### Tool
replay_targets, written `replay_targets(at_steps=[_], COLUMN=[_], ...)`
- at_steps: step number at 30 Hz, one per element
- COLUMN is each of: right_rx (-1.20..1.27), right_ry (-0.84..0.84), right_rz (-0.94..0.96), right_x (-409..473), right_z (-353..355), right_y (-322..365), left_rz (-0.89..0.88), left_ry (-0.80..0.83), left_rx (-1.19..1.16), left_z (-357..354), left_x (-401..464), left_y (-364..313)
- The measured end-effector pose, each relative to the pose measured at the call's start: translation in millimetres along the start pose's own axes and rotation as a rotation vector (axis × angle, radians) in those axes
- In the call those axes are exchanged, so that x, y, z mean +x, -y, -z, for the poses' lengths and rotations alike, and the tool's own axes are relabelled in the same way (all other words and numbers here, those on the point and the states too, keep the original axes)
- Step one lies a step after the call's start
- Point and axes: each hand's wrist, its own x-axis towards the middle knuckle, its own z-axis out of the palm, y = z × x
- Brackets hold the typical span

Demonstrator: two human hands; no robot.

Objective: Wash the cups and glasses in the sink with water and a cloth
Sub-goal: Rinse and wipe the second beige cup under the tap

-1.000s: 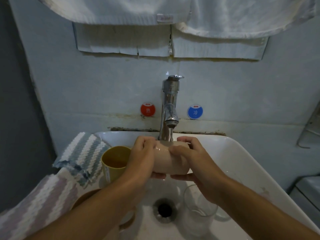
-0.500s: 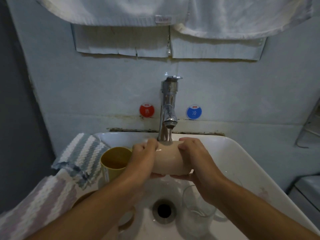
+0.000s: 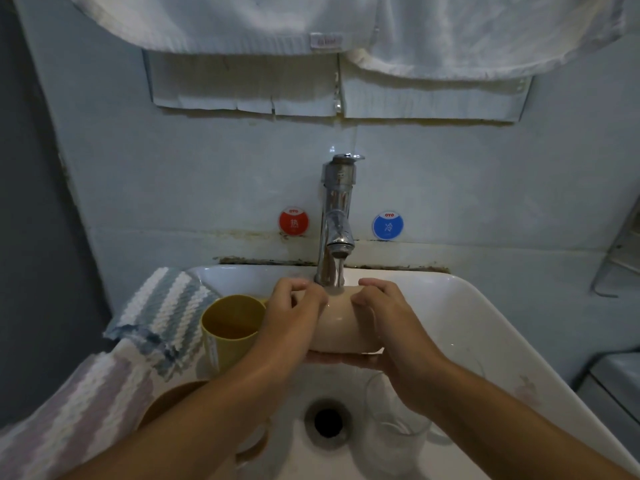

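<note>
Our left hand (image 3: pixel 294 317) and right hand (image 3: pixel 391 327) stay wrapped around the pink cup (image 3: pixel 341 327), now shifted so tap (image 3: pixel 337 220) water lands between the fingers (image 3: pixel 367 289). Rinsing's underway; glass (image 3: pixel 391 424) waits below.

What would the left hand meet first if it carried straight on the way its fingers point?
The left hand points up-right across the pale pink cup, so likely the chrome tap base just beyond its fingertips; depth is unclear.
</note>
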Motion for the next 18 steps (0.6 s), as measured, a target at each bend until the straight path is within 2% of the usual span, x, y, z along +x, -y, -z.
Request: replay_targets(at_steps=[9, 15, 18], right_rx=[-0.02, -0.009, -0.077], right_ry=[0.021, 0.033, -0.001], right_rz=[-0.007, 0.055, 0.113], right_x=[-0.4, -1.9, -0.5], right_z=[0.7, 0.0, -1.0], right_y=[-0.1, -0.5, -1.1], left_rz=[0.026, 0.072, 0.137], left_ry=[0.037, 0.031, 0.01], left_rx=[-0.015, -0.03, -0.054], left_z=[1.6, 4.9, 4.9], left_x=[2.2, 2.0, 1.7], left_y=[2.3, -0.1, -1.3])
